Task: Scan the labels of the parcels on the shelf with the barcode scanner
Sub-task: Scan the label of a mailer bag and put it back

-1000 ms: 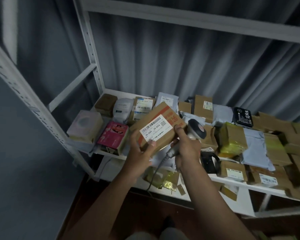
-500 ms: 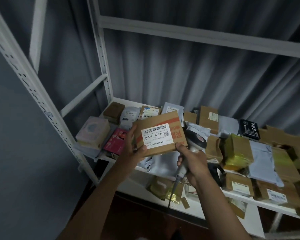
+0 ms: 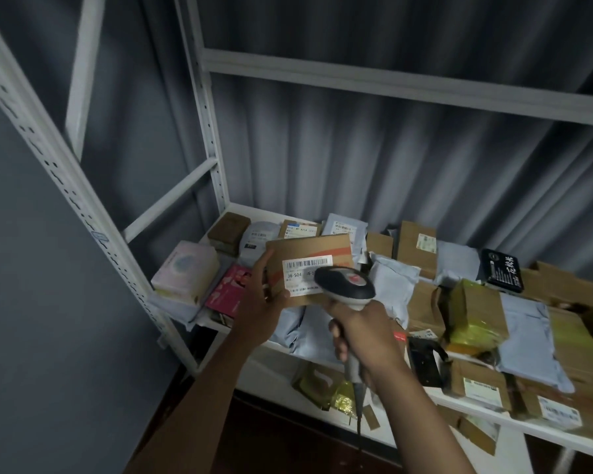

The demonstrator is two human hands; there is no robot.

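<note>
Scanning the label on a lifted cardboard parcel

Best to keep the barcode scanner [image 3: 345, 285] head a little off the label [image 3: 302, 272] and square to the bars, parcel [image 3: 308, 249] held steady above the shelf [image 3: 322, 366]; the left hand [image 3: 259, 311] grips the parcel's left edge, thumb on its face, and the right hand [image 3: 365, 331] is wrapped round the scanner's handle

shelf [image 3: 290, 357]: crowded with parcels [image 3: 473, 302] | free room: above the pile
</note>
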